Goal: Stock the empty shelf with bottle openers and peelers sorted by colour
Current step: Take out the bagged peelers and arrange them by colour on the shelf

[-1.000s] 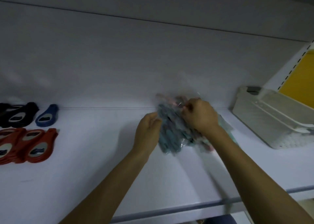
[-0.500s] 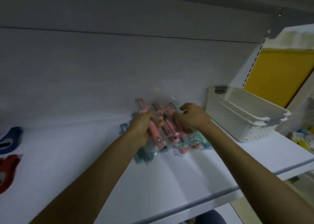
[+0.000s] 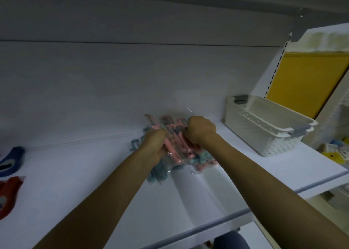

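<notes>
Peelers (image 3: 174, 145) update: a second ago they were one blurry teal wad lifted just off the shelf (image 3: 94, 182) between both hands. Now the pile is down on the shelf close to the back wall, and you can actually see the colours. Pink peelers (image 3: 172, 150) sit on top and teal peelers (image 3: 157, 175) poke out underneath on the near-left side. Some look to be in clear wrap, judging by the shine.

The left hand (image 3: 154, 145) has its fingers (image 3: 160, 135) curled round the pink ones at the left of the pile. The right hand (image 3: 201, 129) is balled up on the far right end, fingers tucked in and gripping something there. I can't tell if that's the wrap or a peeler.

The view has also swung right since then. Only one blue bottle opener (image 3: 12, 160) and one red bottle opener (image 3: 8, 194) still show, at the left edge and well apart from the pile. The white basket (image 3: 264, 128) now sits just right of the right hand.

My read is that the openers look set out by colour already, and this is the start of splitting pink from teal. Nothing is in separate groups yet, so the peeler half is barely begun. That wrap could drag the teal ones along when the pink ones get pulled out.
</notes>
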Available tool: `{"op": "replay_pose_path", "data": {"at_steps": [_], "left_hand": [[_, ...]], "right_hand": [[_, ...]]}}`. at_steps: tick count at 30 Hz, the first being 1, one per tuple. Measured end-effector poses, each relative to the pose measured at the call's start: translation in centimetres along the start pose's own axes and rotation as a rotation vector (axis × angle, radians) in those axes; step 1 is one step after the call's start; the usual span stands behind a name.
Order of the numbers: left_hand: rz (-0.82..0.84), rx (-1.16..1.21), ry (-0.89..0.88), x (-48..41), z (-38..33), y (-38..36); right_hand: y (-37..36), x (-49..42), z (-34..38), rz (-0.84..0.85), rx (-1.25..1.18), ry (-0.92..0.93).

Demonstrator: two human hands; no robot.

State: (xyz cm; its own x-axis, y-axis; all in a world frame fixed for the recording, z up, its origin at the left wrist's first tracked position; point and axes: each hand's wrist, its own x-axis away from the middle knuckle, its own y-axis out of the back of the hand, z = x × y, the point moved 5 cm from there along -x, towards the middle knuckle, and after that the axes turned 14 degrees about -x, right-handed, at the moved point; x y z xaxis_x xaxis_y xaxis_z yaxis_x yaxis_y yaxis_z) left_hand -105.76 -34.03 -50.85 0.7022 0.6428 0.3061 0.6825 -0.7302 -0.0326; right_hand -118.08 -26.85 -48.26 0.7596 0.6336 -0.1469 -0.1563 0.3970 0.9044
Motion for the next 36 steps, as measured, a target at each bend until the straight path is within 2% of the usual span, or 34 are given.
{"op": "replay_pose_path", "data": {"at_steps": [2,6,10,14,16,19,23,26,32,36], "left_hand": [[-0.012,0.001,-0.011,0.0,-0.1,0.2],[-0.028,-0.019,-0.033,-0.3,-0.1,1.4],[-0.069,-0.180,-0.098,-1.0,-0.5,2.0],[-0.096,-0.454,-0.108,-1.7,-1.5,0.9],[-0.096,-0.572,-0.103,-1.8,-2.1,0.4],[0.041,-0.484,-0.031,-1.6,-2.6,-0.8],[0.101,-0.363,0.034,-1.7,-2.8,-1.9],[0.127,-0.310,0.082,-2.4,-2.4,-2.2],[0.161,-0.075,0.106,-3.5,-2.1,-2.9],[0.195,-0.217,0.125,-3.6,-1.4,-2.6]], "right_hand": [[0.3,-0.1,-0.2,-0.006,-0.110,-0.008],[1.7,-0.9,-2.3,-0.088,-0.493,-0.127],[1.5,-1.1,-2.1,-0.023,-0.459,-0.112],[0.4,-0.8,-0.8,0.059,-0.225,-0.063],[0.4,-0.9,-0.5,0.061,-0.184,-0.055],[0.5,-1.0,-0.4,0.104,-0.277,-0.089],[0.4,-0.7,-0.5,0.158,-0.399,-0.138],[0.4,0.1,-0.4,0.263,-0.676,-0.209],[1.6,0.6,1.2,0.277,-1.071,-0.256],[0.5,1.2,0.8,0.262,-1.430,-0.392]]}}
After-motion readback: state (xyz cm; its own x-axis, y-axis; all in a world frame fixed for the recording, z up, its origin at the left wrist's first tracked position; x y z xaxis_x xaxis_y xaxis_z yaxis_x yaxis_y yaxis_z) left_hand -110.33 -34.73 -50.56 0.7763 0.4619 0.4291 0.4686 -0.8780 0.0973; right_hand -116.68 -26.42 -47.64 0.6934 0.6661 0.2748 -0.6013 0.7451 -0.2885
